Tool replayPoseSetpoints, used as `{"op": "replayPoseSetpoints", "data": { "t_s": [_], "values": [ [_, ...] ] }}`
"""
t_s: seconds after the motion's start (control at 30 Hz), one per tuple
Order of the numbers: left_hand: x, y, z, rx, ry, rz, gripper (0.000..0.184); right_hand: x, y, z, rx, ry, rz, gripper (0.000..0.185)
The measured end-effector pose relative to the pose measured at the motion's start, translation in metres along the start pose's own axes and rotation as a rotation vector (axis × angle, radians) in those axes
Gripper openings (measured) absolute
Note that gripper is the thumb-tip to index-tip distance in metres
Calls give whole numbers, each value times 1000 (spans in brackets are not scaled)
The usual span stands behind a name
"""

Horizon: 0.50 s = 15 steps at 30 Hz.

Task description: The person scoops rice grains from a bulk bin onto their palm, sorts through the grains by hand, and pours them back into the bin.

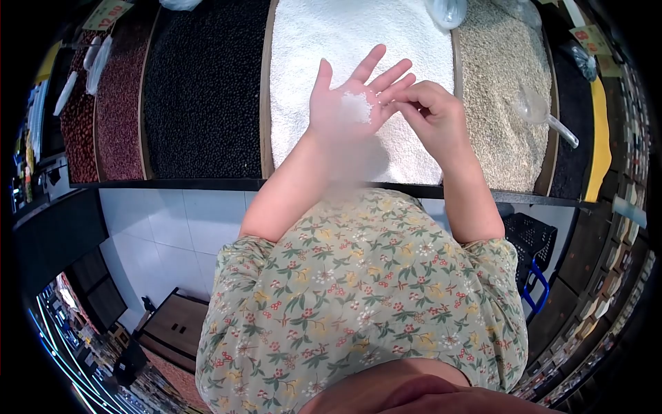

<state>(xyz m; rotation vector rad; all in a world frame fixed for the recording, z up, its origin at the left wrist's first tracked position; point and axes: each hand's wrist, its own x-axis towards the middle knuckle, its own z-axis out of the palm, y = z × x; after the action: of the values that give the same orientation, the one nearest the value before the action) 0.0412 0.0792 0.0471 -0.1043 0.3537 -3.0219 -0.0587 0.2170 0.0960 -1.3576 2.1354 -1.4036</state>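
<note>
Grains (356, 108), white and fine, lay in a small heap on the upturned palm of the left hand (332, 109) in the head view. That hand hung over a wide bed of white grains, the bed (310, 41) filling the middle of the counter (207, 184). Its grip was apart, thumb out to the left, fingers spread toward the far right; a blur covered the wrist.

The right hand (441, 119) came in from the right, over the same bed. Its grip was together, thumb and forefinger tips meeting beside the left hand's little finger; I could not tell whether a grain was caught between them. A few loose grains dotted the left fingers near that spot.

Left of the bed, past a divider (266, 90), lay black beans (207, 90), then dark red grains (123, 96), then larger red beans (79, 145) at the left end. On the right lay tan grains (493, 65), with a clear scoop (535, 107) resting on them, its handle pointing near and right. A clear bag (448, 10) sat at the far edge, between the white and the tan. Price signs stood far left (108, 12) and far right (591, 39). Nearest was the person's floral shirt (358, 276), above pale floor tiles (162, 214).
</note>
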Motion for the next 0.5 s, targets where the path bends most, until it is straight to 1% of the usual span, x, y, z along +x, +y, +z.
{"op": "replayPoseSetpoints", "data": {
  "t_s": [0.13,0.2,0.23,0.3,0.37,0.4,0.43,0.5],
  "values": [
    [-1,-1,2,-13,9,-10,81,1,-4,1,-12,-7,7,13],
    [-1,0,0,95,14,-20,83,1,-5,2,-4,-5,15,13],
    [-1,0,-1,94,14,-20,83,2,-3,3,-6,-11,14,13],
    [-2,2,-3,-3,-41,-78,84,3,-1,4,-9,-18,13,14],
    [-2,2,-3,-40,-65,-96,84,5,-1,5,-40,-7,-79,12],
    [-3,2,-3,-76,-91,-114,84,6,-2,3,-40,-8,-79,12],
    [-2,1,-1,-76,-90,-113,84,7,-3,0,-71,9,-56,12],
    [-2,-2,3,65,2,-34,85,8,-5,-5,-102,24,-34,12]
  ]
}}
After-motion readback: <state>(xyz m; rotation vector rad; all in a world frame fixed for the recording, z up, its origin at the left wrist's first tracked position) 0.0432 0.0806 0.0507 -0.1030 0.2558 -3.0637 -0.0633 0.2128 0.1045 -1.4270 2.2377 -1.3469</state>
